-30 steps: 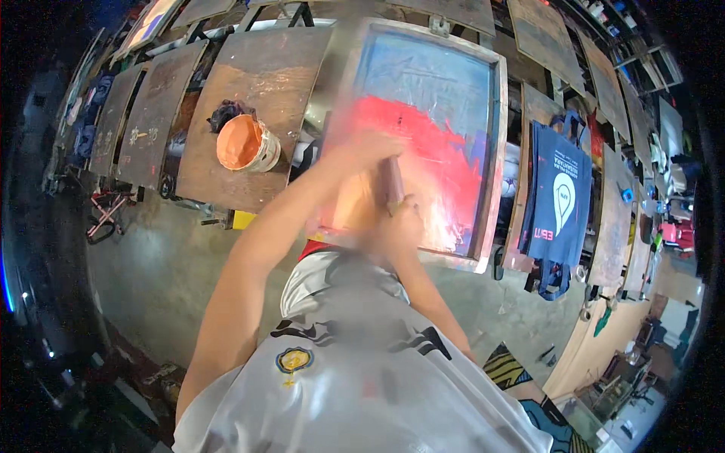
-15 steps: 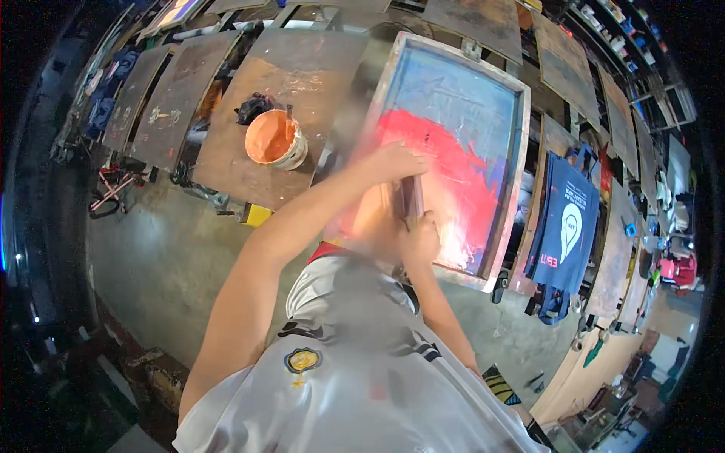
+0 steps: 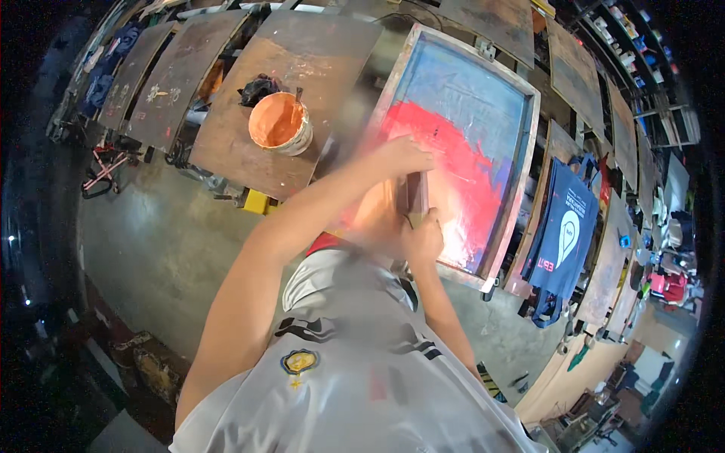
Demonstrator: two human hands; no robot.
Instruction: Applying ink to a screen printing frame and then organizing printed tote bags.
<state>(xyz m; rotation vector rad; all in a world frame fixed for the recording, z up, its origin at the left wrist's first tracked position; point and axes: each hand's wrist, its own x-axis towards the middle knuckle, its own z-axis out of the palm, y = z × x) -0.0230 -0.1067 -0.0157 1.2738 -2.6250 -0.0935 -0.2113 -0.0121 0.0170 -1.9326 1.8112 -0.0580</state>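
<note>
One bucket (image 3: 303, 140) holds orange paint (image 3: 269, 124); left grip (image 3: 405, 155) and right grip (image 3: 424, 236) clasp a bar (image 3: 418, 193)

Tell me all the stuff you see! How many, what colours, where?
Framed panel: one, blue, centre
Paint patch: one, red, on the panel
Bar: one, brownish, over the panel
Boards: many, brown, left, behind, right
Bucket: one, whitish, orange inside, on a board
Crumpled thing: one, black, behind bucket
Block: one, yellow, by that board's edge
Bag: at least one, navy, right
Shelves: several, dark, upper right
Floor: one, grey, below
Clutter: uncountable, mixed, edges
Shirt: one, pale grey, lower centre
Left fingers: one set, bare, bar's far end
Right fingers: one set, bare, bar's near end
</note>
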